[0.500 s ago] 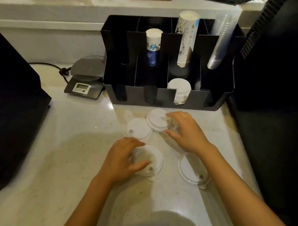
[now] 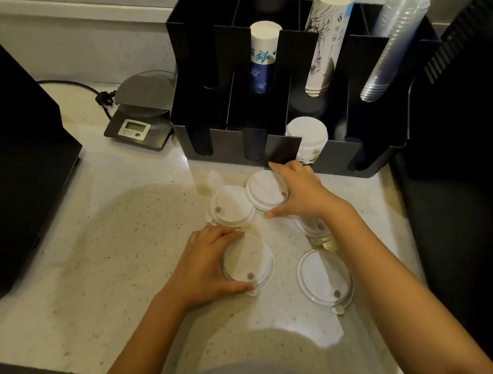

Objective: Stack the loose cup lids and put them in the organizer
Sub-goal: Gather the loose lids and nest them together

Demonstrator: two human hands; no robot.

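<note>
Several round lids lie on the speckled counter in front of the black organizer [image 2: 272,148]. My left hand [image 2: 205,267] curls around a clear lid [image 2: 250,263], thumb and fingers at its rim. My right hand [image 2: 301,192] grips the rim of a white lid [image 2: 263,190] nearest the organizer. Another white lid [image 2: 230,204] lies between the two, touching the far one. A clear lid [image 2: 323,276] lies free at the right. One more clear lid [image 2: 315,229] is partly hidden under my right wrist. A stack of white lids [image 2: 307,135] sits in a front slot.
The organizer's rear slots hold a blue-printed paper cup stack [image 2: 263,57], a taller paper cup stack [image 2: 326,40] and clear plastic cups [image 2: 392,46]. A small digital scale [image 2: 142,114] with a cable stands at its left. Dark appliances flank the counter at left [image 2: 20,162] and right [image 2: 452,167].
My right hand has spread wider over the far white lid, gripping its rim. My left hand has closed further around the clear lid. The view has come closer to the counter.
</note>
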